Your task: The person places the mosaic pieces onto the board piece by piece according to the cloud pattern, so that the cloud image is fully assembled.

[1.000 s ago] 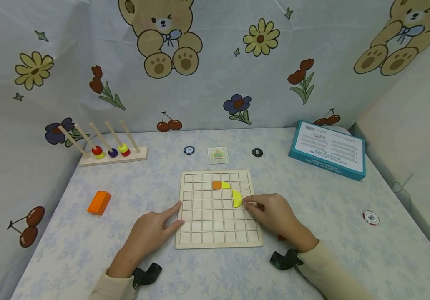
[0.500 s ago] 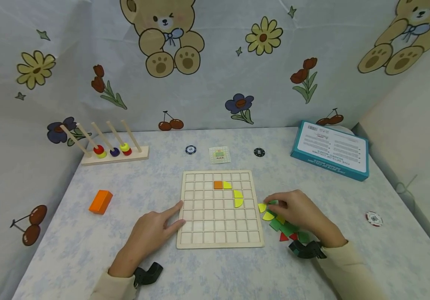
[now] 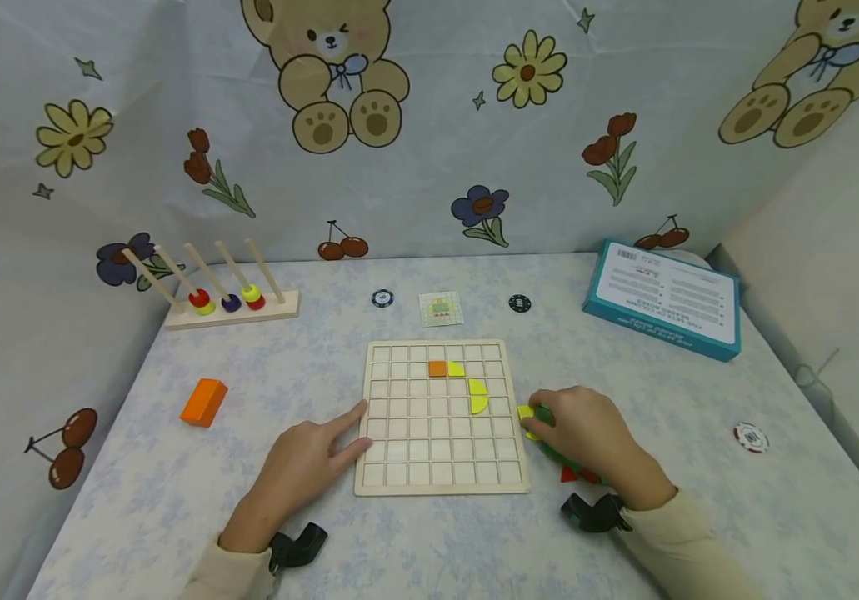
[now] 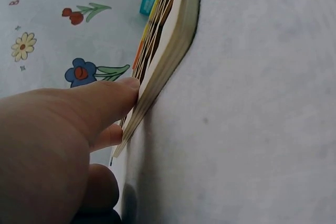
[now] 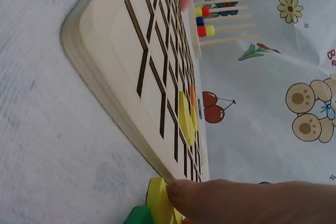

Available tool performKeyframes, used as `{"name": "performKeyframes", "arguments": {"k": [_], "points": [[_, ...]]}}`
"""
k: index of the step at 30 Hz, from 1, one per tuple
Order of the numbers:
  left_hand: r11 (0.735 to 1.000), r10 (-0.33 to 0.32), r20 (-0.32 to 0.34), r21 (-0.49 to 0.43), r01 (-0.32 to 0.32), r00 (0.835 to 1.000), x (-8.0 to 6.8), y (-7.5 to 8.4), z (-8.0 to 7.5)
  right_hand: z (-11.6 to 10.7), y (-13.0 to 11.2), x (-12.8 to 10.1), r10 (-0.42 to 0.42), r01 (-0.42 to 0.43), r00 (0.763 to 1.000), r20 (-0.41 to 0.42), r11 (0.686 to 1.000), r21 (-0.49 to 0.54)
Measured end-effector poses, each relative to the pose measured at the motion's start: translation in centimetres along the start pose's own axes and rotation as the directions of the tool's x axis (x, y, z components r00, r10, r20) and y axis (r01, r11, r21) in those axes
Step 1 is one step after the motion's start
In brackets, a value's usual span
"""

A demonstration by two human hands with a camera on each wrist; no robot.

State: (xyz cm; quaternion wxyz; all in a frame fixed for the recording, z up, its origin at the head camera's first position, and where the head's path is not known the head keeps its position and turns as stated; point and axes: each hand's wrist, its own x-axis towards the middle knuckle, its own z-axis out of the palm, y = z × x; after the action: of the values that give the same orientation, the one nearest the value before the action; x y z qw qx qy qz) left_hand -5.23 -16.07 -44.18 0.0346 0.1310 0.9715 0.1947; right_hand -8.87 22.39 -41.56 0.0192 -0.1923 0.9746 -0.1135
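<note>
A square wooden grid board (image 3: 429, 492) lies mid-table, bearing an orange square tile (image 3: 437, 368), a yellow quarter-round tile (image 3: 455, 368) and two yellow tiles (image 3: 478, 396) lined up near its right side. My left hand (image 3: 305, 462) touches the board's left edge with thumb and forefinger spread apart. Beyond the right edge, my right hand (image 3: 582, 429) bends over a pile of green, yellow and red tiles, covering most of it. In the right wrist view the thumb (image 5: 210, 195) meets a yellow tile (image 5: 159, 200); I cannot tell whether the fingers pinch it.
Behind the board lie a pattern card (image 3: 441, 308), a blue chip (image 3: 382, 298) and a black chip (image 3: 520, 303). A peg rack (image 3: 234, 315) with beads stands back left, an orange block (image 3: 204, 403) left. At right are a teal box (image 3: 661, 298) and a white-and-red chip (image 3: 751, 437).
My right hand has left the yellow tiles on the board, moved right to the loose pile and come down over it. My left hand stays at the board's left edge.
</note>
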Motion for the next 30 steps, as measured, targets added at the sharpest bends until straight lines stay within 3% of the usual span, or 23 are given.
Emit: {"name": "performKeyframes", "arguments": {"k": [10,24,30], "points": [[1.000,0.008,-0.027,-0.007,-0.008,1.000,-0.06,-0.07,0.01,0.58,0.15,-0.06,0.002,-0.001,1.000,-0.011,0.986,0.169],[1.000,0.009,-0.021,-0.002,-0.009,1.000,-0.06,0.01,-0.05,0.74,0.37,0.40,0.070,-0.067,0.997,-0.024,0.994,0.091],[1.000,-0.010,0.016,0.017,0.010,1.000,-0.03,0.04,-0.20,0.22,-0.17,0.87,0.085,-0.081,0.996,-0.029,0.990,0.112]]}}
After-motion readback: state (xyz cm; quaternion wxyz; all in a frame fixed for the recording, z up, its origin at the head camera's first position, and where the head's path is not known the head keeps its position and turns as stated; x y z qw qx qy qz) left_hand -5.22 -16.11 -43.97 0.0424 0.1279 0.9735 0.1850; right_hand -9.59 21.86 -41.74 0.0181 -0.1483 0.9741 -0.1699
